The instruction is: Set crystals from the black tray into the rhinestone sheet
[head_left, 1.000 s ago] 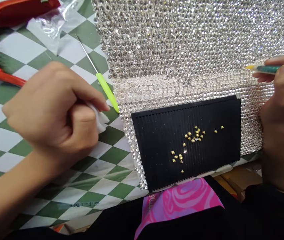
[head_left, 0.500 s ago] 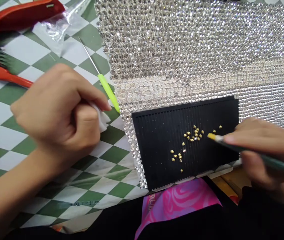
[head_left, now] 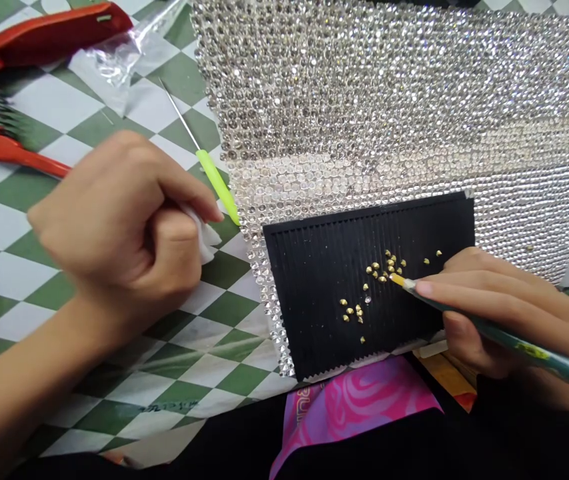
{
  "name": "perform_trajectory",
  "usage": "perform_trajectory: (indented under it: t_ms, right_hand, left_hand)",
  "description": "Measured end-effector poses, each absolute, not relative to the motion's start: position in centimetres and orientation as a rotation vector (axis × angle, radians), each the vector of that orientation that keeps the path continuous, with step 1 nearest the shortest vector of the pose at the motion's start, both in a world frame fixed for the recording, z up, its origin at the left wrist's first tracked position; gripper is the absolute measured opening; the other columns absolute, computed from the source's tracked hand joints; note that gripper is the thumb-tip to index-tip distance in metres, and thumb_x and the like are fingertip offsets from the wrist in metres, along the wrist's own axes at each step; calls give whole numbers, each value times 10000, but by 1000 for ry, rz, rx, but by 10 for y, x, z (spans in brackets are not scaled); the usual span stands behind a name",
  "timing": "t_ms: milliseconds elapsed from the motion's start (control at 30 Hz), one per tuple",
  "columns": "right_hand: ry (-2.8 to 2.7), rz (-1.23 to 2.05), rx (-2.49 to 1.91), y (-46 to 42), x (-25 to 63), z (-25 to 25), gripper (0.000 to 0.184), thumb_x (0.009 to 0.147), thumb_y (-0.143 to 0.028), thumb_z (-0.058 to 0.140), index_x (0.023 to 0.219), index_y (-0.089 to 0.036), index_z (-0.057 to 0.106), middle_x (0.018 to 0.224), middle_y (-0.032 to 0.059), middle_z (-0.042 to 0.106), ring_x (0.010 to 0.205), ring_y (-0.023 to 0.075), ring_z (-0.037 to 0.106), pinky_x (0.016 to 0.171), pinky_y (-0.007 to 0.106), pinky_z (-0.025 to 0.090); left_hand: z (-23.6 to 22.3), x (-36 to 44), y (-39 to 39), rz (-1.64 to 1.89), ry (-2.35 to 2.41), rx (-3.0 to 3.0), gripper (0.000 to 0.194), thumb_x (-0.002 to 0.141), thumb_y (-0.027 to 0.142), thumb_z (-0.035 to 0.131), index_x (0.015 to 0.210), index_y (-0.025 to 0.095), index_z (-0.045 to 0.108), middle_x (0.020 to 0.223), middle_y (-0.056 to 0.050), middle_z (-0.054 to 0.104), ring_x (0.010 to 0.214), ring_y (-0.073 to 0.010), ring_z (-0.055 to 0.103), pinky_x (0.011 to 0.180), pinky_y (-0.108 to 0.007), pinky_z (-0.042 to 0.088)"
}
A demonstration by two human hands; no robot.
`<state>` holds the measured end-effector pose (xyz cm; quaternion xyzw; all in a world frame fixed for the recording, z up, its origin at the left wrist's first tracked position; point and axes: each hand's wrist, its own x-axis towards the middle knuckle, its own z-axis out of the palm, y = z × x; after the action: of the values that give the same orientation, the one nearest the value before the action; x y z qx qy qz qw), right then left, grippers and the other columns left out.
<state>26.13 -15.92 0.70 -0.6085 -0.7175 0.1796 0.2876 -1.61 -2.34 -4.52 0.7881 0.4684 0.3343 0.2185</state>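
My right hand (head_left: 504,293) grips a dark green picking pencil (head_left: 534,350) with a yellow tip. That tip is at a cluster of small gold-backed rhinestones (head_left: 376,274) on a ridged black tray (head_left: 309,287); whether a stone sticks to it I cannot tell. More stones lie scattered lower left on the tray, and one shows its clear face. Closed in a fist, my left hand (head_left: 114,213) holds a crumpled white tissue (head_left: 208,243), left of the tray. The tray rests on a sheet of silver rhinestones (head_left: 364,80).
A lime-handled awl (head_left: 217,183) lies beside the sheet's left edge. Red-handled spring pliers (head_left: 39,40) and a clear plastic bag (head_left: 119,60) are at the upper left. Below the tray, pink printed fabric (head_left: 364,400) shows at the edge of the checked tablecloth (head_left: 229,340).
My right hand has moved left, bringing the pencil tip from the tray's right side to the cluster of stones. My left hand has barely moved.
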Motion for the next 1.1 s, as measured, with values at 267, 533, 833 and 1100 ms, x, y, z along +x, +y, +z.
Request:
perform_trajectory:
  t_ms: [267,533,833,1100]
  right_hand:
    - [-1778,214,-1698,-127,306,-4,188,838,-259,637,952,-130,711,842,91,663,711,233,692,516,329,540]
    - [-1486,-146,-1495,-103,326,-30,102,815,-147,657,860,-103,736,761,90,695,603,184,676,515,312,536]
    - [-1573,-105,-1441,-94,333,-35,97,843,-104,628,886,-137,708,794,47,707,606,115,666,527,239,542]
    - [-1565,-65,-1523,-93,335,-35,89,830,-145,658,898,-134,714,840,90,719,600,137,674,501,255,540]
  left_hand:
    - [-48,-15,-27,930,1301,2162,197,652,209,364,545,233,528,555,-10,545,528,-92,372,620,-313,295]
    - [-48,-17,-24,865,1308,2155,178,602,219,371,520,218,529,487,-2,470,496,-67,358,596,-291,315]
    - [-46,-18,-20,827,1277,2160,157,574,237,391,504,230,532,464,-12,460,495,-80,374,581,-303,321]
    - [-46,-20,-20,820,1233,2219,172,613,211,383,532,228,535,504,-3,515,491,-72,374,578,-298,310]
